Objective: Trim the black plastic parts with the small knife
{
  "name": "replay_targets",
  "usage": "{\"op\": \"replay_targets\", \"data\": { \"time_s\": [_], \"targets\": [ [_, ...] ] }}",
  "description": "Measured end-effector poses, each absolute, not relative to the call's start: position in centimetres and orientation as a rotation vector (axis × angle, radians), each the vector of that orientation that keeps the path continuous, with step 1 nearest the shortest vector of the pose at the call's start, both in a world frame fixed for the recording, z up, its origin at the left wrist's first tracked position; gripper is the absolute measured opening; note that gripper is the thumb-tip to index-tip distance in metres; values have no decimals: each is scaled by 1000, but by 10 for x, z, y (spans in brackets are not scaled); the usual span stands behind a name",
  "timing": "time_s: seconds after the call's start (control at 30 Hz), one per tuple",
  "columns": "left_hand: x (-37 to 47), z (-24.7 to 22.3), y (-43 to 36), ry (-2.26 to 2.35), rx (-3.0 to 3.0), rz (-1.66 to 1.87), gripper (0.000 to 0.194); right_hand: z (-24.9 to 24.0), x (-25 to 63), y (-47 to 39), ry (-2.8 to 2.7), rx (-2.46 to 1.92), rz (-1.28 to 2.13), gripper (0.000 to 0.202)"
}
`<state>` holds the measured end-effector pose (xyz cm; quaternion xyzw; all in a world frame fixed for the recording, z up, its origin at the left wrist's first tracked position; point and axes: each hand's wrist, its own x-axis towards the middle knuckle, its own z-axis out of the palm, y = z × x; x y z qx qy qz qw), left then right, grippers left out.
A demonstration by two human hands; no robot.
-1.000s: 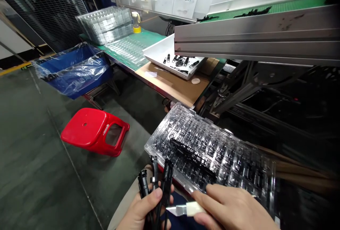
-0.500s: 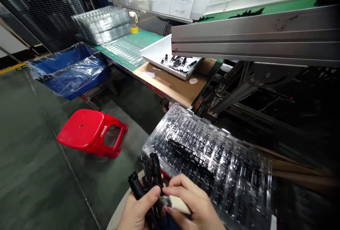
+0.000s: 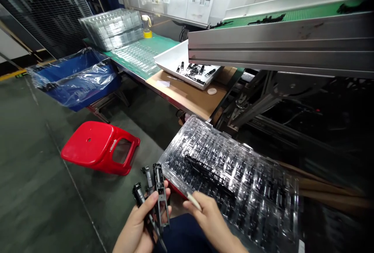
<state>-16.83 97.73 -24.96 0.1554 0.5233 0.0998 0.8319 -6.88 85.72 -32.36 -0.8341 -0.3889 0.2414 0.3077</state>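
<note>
Several long black plastic parts (image 3: 159, 184) are fanned out in my left hand (image 3: 143, 220), thumb across them and fingers behind. My right hand (image 3: 209, 216) is closed round a small knife with a cream handle (image 3: 194, 201); its blade cannot be made out now. The two hands are apart, with the knife to the right of the parts. Beyond my right hand lies a clear plastic blister tray (image 3: 248, 147) filled with black parts. One longer black part (image 3: 209, 175) rests across the top of the tray.
A red stool (image 3: 90, 144) stands on the floor at left, near a blue bin (image 3: 78, 93) lined with plastic film. Ahead, a white tray (image 3: 171, 56) of black pieces sits on a table below a green conveyor (image 3: 304, 16). Stacked clear trays (image 3: 112, 29) stand farther back.
My right hand and the knife have drawn away from the black parts to the right. My left hand has shifted slightly left and turned the parts.
</note>
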Motion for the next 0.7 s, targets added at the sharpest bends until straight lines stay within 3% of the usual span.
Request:
{"op": "replay_targets", "data": {
  "time_s": [0.07, 0.23, 0.37, 0.5, 0.7],
  "targets": [
    [-170, -247, 980, 1053, 266, 174, 30, -339, -46, 852, -979, -2291, 578, 16],
    [-175, -246, 978, 996, 222, 74, 27, -379, 1, 842, -791, -2524, 388, 31],
    [-176, -241, 974, 1032, 238, 73, 24, -391, 10, 840, -781, -2568, 343, 22],
    [-176, -243, 973, 1089, 225, 88, 25, -376, 2, 845, -787, -2500, 291, 15],
    [-173, -272, 965, 1147, 288, 110, 15, -311, -52, 854, -881, -2325, 248, 22]
  ]
}}
